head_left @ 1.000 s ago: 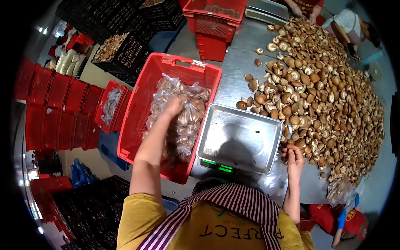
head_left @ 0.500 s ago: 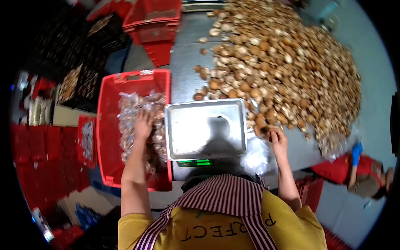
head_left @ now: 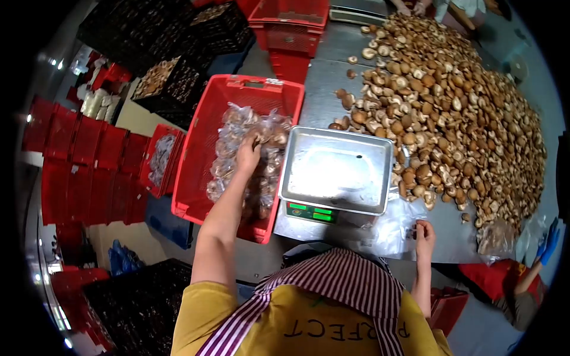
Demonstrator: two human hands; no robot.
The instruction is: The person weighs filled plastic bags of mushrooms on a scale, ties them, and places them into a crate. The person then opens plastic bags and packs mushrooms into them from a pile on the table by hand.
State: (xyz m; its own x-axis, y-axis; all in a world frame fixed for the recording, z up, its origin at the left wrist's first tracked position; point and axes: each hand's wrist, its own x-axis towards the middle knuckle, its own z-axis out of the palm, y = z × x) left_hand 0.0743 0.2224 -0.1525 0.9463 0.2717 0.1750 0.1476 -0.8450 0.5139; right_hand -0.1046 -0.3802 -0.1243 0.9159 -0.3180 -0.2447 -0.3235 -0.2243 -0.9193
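My left hand (head_left: 248, 155) is inside a red crate (head_left: 196, 151), over clear bags of mushrooms (head_left: 224, 145). Its fingers bend over one of the bags and look apart, without a visible grip. My right hand (head_left: 424, 232) is at the table's near edge, beside thin clear plastic bags (head_left: 395, 221). Its fingers are curled together, with something small and dark at their tips that I cannot make out. Between my hands, a metal tray (head_left: 338, 169) sits on a scale with a lit green display (head_left: 312, 212). One dark speck lies in the tray.
A large heap of loose mushrooms (head_left: 451, 107) spreads over the metal table (head_left: 329, 62). More red crates (head_left: 289, 26) are stacked beyond my crate. Black crates (head_left: 166, 89) stand at left. A co-worker's blue-gloved hand (head_left: 550, 243) is at right; other hands (head_left: 412, 8) are at the far end.
My view has shifted, so the scene sits further right. My right hand has drawn back from the mushrooms towards the table's near edge. My left hand stays in the crate, its fingers more bent.
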